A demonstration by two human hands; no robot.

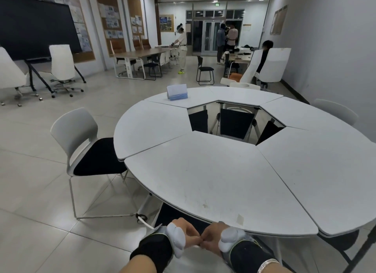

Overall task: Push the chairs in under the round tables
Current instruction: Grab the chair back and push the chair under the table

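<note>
left hand (184, 235): fingers curled, knuckles meeting the right's; what they hold is unclear.
right hand (212, 237): likewise, at the worktop (213, 171) edge.
chair (74, 128): left and forward of the fingers, half out, seat facing the worktop; left hand nearer.

Open floor (40, 222) left and near-left, wide room to pass. Left chair (81, 142) juts out, seat front just under table (223, 171) rim; floor gaps either side of it. Box (177, 91) stands on far table segment. Centre hole (234, 122) is blocked below by dark seats. Right side tight: wall (335, 49) near, right chair (335, 112) against rim.
</note>
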